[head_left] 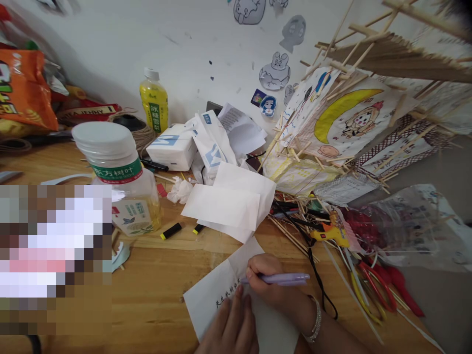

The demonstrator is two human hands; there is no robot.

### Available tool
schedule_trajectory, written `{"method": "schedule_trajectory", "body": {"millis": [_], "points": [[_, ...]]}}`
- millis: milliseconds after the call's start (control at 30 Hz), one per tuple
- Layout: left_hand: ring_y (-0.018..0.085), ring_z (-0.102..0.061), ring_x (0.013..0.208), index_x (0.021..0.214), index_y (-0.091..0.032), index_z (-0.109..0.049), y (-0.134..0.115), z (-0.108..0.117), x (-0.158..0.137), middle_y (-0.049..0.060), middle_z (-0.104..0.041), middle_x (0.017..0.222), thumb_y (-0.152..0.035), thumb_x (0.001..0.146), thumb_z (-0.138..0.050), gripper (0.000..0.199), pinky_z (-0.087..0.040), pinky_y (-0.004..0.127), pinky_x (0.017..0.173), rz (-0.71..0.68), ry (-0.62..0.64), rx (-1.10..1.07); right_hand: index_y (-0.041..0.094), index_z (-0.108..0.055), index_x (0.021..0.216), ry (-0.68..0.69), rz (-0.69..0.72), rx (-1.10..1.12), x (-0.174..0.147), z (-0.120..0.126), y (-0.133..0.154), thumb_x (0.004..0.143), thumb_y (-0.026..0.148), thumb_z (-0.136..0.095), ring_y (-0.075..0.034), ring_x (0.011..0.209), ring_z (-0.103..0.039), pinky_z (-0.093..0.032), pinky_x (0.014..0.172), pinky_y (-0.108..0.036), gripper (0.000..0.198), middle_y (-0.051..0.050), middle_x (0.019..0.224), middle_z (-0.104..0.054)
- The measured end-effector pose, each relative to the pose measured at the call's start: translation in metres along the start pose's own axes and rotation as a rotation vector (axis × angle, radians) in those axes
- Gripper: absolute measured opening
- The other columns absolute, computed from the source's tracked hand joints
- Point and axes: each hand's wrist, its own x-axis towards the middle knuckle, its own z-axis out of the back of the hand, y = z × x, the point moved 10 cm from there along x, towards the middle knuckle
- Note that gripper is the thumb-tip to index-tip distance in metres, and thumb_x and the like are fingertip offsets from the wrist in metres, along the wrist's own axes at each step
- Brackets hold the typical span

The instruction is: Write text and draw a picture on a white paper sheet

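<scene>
A lilac pen (291, 279) is gripped in my right hand (269, 282), with its tip down at the paper. Under both hands lies a white sheet of paper (206, 292), set at a slant on the table. A short row of dark handwritten characters (227, 293) runs across the sheet and ends near the pen tip. My left hand (236, 324) rests on the sheet's lower part with fingers stretched out, just below the writing. A beaded bracelet (316, 319) circles my right wrist.
Blank sheets (224, 204) lie behind the hands, near black marker caps (171, 231). To the left stand a large plastic jar (121, 182) and a yellow drink bottle (155, 101). On the right are a stick-and-paper structure (346, 113), a yellow glue gun (332, 233) and scissors (376, 285).
</scene>
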Motion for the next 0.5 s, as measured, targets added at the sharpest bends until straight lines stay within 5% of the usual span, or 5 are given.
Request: {"method": "schedule_trajectory", "body": {"millis": [500], "points": [[0.024, -0.057, 0.099, 0.096, -0.017, -0.063, -0.0003, -0.0017, -0.0006, 0.006, -0.063, 0.106, -0.024, 0.089, -0.043, 0.023, -0.029, 0.040, 0.090, -0.010, 0.016, -0.006, 0.020, -0.030, 0.052, -0.011, 0.015, 0.019, 0.0012, 0.0019, 0.0038, 0.077, 0.016, -0.039, -0.010, 0.048, -0.039, -0.029, 0.050, -0.024, 0.027, 0.005, 0.050, -0.038]]}}
